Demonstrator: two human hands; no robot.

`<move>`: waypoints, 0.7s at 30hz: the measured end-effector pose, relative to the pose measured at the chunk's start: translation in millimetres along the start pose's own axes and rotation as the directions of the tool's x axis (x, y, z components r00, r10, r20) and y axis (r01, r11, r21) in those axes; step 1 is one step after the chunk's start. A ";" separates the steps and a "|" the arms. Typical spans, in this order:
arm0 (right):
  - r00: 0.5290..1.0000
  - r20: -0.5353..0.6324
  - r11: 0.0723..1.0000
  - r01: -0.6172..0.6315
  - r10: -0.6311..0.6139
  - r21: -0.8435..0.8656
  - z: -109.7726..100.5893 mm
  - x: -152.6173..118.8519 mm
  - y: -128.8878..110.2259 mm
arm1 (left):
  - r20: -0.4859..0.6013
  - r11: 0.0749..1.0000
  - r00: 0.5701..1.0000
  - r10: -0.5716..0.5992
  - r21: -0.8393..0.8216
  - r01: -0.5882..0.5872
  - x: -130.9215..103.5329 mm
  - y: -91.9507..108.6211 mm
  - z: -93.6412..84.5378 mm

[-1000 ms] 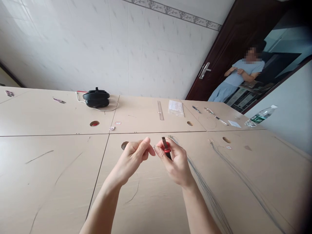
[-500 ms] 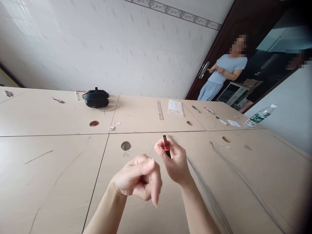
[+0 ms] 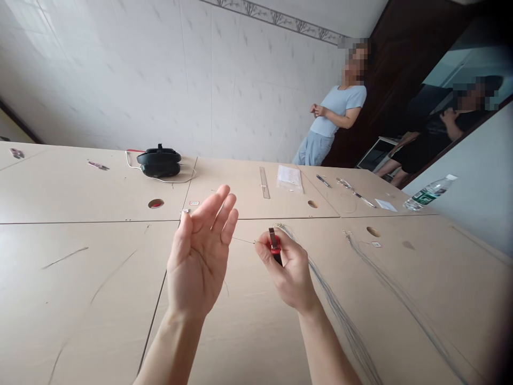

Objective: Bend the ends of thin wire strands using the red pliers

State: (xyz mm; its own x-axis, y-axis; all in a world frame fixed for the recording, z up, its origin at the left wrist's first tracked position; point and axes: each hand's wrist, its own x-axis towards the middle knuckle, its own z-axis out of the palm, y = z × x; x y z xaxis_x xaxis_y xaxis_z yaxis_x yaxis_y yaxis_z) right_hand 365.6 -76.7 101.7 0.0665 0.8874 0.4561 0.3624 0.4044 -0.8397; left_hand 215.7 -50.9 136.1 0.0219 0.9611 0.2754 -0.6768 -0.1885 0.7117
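My left hand (image 3: 200, 251) is raised over the table with its palm turned toward me, the fingers stretched out and nothing gripped in it. To its right, my right hand (image 3: 286, 267) is closed round a small red-and-black hand tool (image 3: 274, 244), whose dark metal end points up; its exact kind is hard to make out. Thumb and forefinger of that hand also pinch the end of a thin wire (image 3: 242, 240), which runs left behind the left fingers. Just beyond the right hand begins a bundle of long grey wires (image 3: 334, 299), passing under the right forearm's side.
A second wire bundle (image 3: 395, 289) lies further right. Along the back are a black headset (image 3: 159, 162), a ruler (image 3: 264, 182), a plastic bag with paper (image 3: 289, 177), a pen (image 3: 323, 181) and a water bottle (image 3: 429, 193). Two people stand or sit beyond the table.
My left hand has opened from a curled fist and moved up and left, palm now showing. The right hand keeps the tool almost in place. The person in light blue has moved left.
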 end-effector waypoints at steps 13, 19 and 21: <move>0.999 -0.021 0.999 0.026 -0.027 -0.032 -4.2 1.0 0.2 | 0.116 0.567 0.932 -0.344 0.817 0.108 -6.2 -6.0 -8.1; 0.999 0.003 0.999 0.037 -0.037 -0.035 -5.6 1.1 0.8 | 0.056 0.592 0.902 -0.429 0.772 0.233 -1.1 -5.4 -7.4; 0.999 0.017 0.998 0.048 -0.047 -0.040 -5.4 1.4 0.4 | 0.023 0.607 0.897 -0.441 0.744 0.279 0.6 -5.2 -6.3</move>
State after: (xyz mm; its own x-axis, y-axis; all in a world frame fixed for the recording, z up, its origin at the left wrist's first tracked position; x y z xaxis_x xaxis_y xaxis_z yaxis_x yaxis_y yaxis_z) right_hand 370.9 -76.4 103.6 0.0337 0.8709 0.4904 0.4021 0.4374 -0.8044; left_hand 214.6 -48.0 128.5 0.3349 0.9408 -0.0515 0.1431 0.0032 0.9897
